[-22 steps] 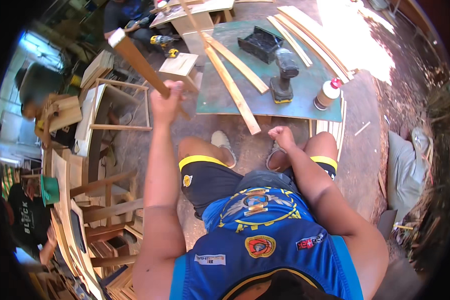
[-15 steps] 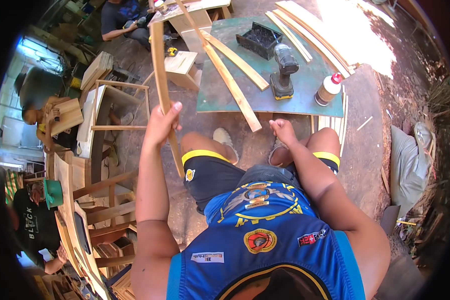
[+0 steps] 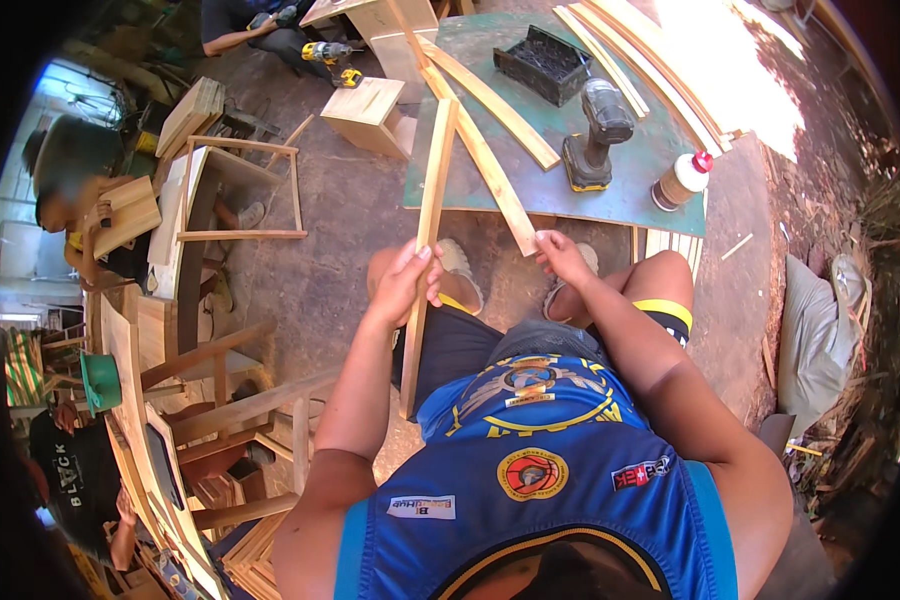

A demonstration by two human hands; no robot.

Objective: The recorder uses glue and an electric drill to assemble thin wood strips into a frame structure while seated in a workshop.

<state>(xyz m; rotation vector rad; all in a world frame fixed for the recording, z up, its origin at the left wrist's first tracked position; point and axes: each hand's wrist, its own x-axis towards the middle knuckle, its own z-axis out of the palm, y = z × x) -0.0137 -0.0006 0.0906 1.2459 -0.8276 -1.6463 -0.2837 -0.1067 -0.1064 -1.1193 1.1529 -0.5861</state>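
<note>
My left hand (image 3: 406, 284) is closed around a narrow wooden slat (image 3: 431, 200), held tilted upright over my left thigh. Its upper end overlaps the view of the green tabletop. With finger and thumb, my right hand (image 3: 564, 256) pinches the near end of a long wooden strip (image 3: 494, 178), which juts past the table's front edge. That strip runs away to the far left and crosses beside another wooden strip (image 3: 500, 108). On the table, right of the strips, stand a cordless drill (image 3: 598, 135) and a glue bottle with a red cap (image 3: 682, 182).
The green-topped table (image 3: 450, 180) also carries a black tray (image 3: 543, 66) of dark small pieces and long slats (image 3: 660, 65). A wooden box (image 3: 368, 112) and a yellow drill (image 3: 332, 62) lie beyond. People work at left among wooden frames (image 3: 240, 235). A grey sack (image 3: 812, 345) sits right.
My left hand has brought its slat to the right and lower, toward my lap. My right hand has closed on the near end of the strip on the table.
</note>
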